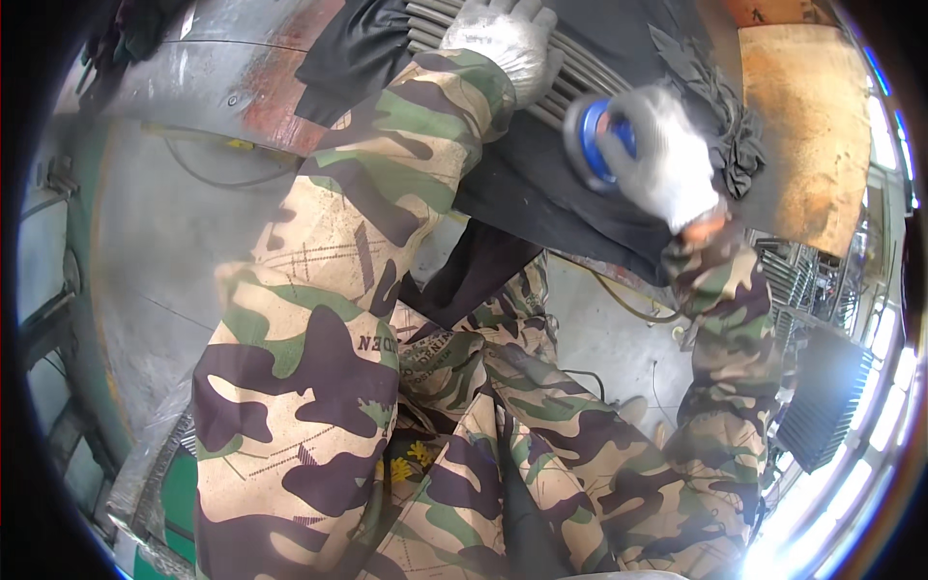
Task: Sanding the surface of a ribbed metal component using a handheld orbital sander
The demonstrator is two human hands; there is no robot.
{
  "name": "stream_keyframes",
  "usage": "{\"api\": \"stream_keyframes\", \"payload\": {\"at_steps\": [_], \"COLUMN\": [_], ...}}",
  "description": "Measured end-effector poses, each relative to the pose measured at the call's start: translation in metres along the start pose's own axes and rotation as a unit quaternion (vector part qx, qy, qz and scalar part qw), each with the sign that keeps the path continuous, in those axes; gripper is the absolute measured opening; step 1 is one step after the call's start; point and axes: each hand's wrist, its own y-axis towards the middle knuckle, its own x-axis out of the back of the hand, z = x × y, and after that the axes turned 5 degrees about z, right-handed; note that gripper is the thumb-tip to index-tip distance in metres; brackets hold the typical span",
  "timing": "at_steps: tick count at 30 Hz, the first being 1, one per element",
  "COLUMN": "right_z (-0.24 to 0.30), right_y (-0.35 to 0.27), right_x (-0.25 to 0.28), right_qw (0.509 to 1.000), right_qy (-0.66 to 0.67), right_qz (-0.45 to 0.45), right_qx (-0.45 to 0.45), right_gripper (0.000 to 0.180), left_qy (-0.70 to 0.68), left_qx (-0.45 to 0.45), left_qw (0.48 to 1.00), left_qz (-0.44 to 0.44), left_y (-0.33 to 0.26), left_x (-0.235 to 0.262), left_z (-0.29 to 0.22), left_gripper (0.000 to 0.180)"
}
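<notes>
I see my left hand (510,43) flat on the metal rods (580,82), right hand (662,155) fingers clenched round the blue grinder (592,145) — a slip could nick that glove

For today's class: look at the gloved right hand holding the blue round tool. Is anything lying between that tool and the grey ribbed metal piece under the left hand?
Nothing visible does. The blue round tool in the right hand sits right at the edge of the grey ribbed metal piece, beside the left hand pressing on it. The tool is blurred, so actual contact cannot be told.
</notes>
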Motion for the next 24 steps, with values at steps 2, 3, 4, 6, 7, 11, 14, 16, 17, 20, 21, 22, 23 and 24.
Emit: {"api": "stream_keyframes", "payload": {"at_steps": [2,3,4,6,7,11,14,16,17,20,21,22,23,24], "right_z": [-0.025,-0.033,-0.034,-0.029,-0.020,-0.016,-0.034,-0.030,-0.019,-0.002,-0.007,-0.017,-0.025,-0.029], "right_y": [0.004,0.012,0.012,0.005,-0.005,-0.007,0.004,-0.005,-0.015,-0.025,-0.018,-0.007,0.001,0.008], "right_x": [0.007,0.004,0.000,-0.008,-0.008,-0.001,-0.003,-0.005,-0.004,-0.002,-0.002,-0.006,-0.005,-0.008], "right_qw": [0.997,0.996,0.996,0.998,0.999,0.999,0.998,0.998,0.999,1.000,1.000,0.999,0.998,0.998], "right_qy": [-0.037,-0.037,-0.031,-0.026,-0.026,-0.020,-0.029,-0.026,-0.021,-0.008,-0.014,-0.021,-0.037,-0.044], "right_qz": [0.003,0.010,0.013,0.013,0.011,-0.006,-0.005,0.001,0.005,-0.017,-0.016,-0.015,-0.023,-0.030], "right_qx": [-0.063,-0.084,-0.079,-0.059,-0.046,-0.028,-0.058,-0.049,-0.044,0.005,0.000,-0.032,-0.039,-0.037], "right_gripper": [0.029,0.031,0.031,0.030,0.029,0.026,0.027,0.027,0.027,0.025,0.025,0.027,0.029,0.029], "left_qy": [-0.017,-0.007,-0.007,-0.007,-0.010,-0.002,0.005,0.010,0.009,0.002,0.000,0.009,0.018,0.019], "left_qx": [-0.023,-0.017,-0.007,-0.005,-0.008,-0.011,-0.014,-0.019,-0.019,-0.020,-0.015,-0.022,-0.028,-0.029], "left_qw": [0.999,0.999,0.999,0.999,0.998,0.999,0.999,0.999,0.999,0.998,0.999,0.999,0.999,0.999], "left_qz": [-0.025,-0.039,-0.036,-0.048,-0.060,-0.033,-0.035,-0.044,-0.045,-0.054,-0.051,-0.037,-0.024,-0.023], "left_y": [0.008,0.003,-0.002,-0.011,-0.013,-0.008,-0.012,-0.016,-0.014,-0.011,-0.007,-0.004,-0.001,-0.001], "left_x": [-0.006,-0.007,-0.008,-0.013,-0.013,-0.004,-0.004,-0.006,-0.007,-0.004,-0.003,0.003,0.006,0.004], "left_z": [-0.009,-0.003,0.000,0.000,-0.002,-0.003,-0.002,-0.002,-0.003,-0.005,-0.003,-0.002,-0.001,0.000], "left_gripper": [0.055,0.056,0.056,0.056,0.057,0.057,0.058,0.058,0.058,0.057,0.056,0.055,0.054,0.054]}}
